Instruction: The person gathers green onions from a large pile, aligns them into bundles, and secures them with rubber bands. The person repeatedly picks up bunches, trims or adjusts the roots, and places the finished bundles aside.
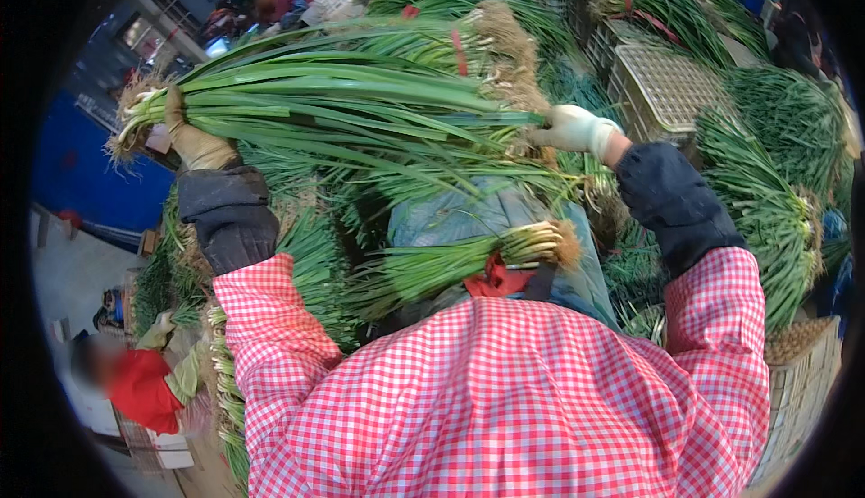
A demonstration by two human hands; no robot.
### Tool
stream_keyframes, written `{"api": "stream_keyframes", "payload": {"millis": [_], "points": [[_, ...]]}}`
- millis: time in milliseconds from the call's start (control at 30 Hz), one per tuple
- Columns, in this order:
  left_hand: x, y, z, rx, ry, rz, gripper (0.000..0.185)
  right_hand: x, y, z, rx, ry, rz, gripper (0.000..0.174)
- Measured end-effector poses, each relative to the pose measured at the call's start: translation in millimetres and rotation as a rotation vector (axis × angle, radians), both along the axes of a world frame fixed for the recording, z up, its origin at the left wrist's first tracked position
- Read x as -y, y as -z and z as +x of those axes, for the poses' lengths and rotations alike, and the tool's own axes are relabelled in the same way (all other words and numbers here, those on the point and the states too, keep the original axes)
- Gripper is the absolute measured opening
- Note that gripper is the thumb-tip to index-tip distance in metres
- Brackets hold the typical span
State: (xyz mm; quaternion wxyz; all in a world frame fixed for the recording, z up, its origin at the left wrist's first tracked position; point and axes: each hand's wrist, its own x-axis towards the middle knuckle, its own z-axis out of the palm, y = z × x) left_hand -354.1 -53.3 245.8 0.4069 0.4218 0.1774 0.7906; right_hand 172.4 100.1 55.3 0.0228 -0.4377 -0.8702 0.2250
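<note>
My left hand (196,138), in a tan work glove, grips a bunch of long green leafy stalks (324,85) near its white, rooty end at the upper left. The leaves stretch right across the view. At their far tips is my right hand (571,129), in a white glove, its fingers partly behind the leaves; whether they pinch the tips is unclear. A smaller bunch of green stalks (446,265) lies over my lap, its brown roots pointing right. Behind the held leaves lies a bunch tied with a red band (459,53).
Heaped green bunches (757,207) lie on the right, beside a plastic crate (669,85). Another crate (801,390) stands at lower right. More bunches (311,261) are piled on my left. A person in red (142,383) is at lower left, another person (284,1) at the upper left.
</note>
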Motion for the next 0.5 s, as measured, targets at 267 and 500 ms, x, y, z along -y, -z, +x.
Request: {"api": "stream_keyframes", "payload": {"millis": [267, 500], "points": [[23.1, -4.3, 32.1, -0.167, -0.152, -0.182, 0.021, 31.1, -84.6, -67.1, -1.114, 0.019, 0.237, 0.059], [64.4, -33.4, 66.8, 0.053, -0.035, -0.183, 0.018, 126.1, -127.3, -244.9, -1.019, -0.682, -0.57, 0.069]]}}
